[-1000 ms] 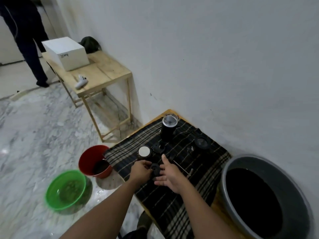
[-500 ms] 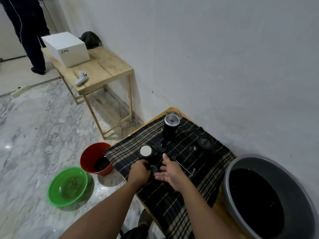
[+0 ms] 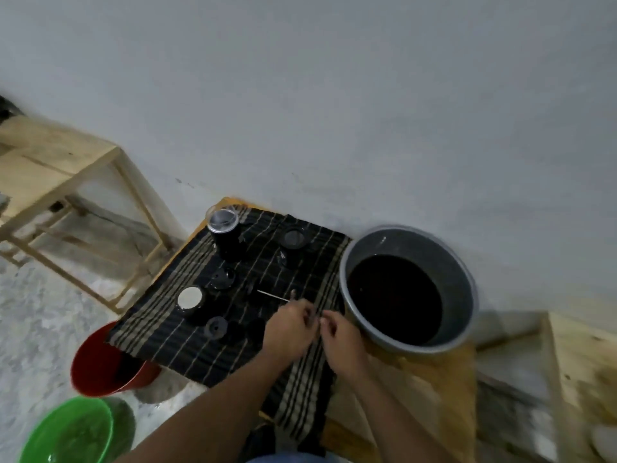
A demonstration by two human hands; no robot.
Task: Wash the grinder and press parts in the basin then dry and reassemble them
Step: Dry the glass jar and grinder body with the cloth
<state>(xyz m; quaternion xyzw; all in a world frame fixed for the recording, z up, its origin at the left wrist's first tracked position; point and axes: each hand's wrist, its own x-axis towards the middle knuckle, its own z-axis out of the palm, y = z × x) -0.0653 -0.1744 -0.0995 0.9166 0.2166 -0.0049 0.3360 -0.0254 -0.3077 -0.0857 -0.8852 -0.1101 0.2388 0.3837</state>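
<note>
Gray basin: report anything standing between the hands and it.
Nothing visible does. The right hand and left hand hover over the checked cloth beside the gray basin; only bare cloth lies between them and its near rim. The loose black parts lie to the left of the hands, away from it.

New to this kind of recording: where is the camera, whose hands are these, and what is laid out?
No machine: a person wears one camera on the head, looking down at their own bare hands. The left hand and right hand meet at the fingertips over a checked cloth on a wooden table; blur hides whether they pinch anything. On the cloth are a tall black grinder with a clear lid, a white-topped part, a black disc and a thin rod. Beside it stands a grey basin of dark water.
</note>
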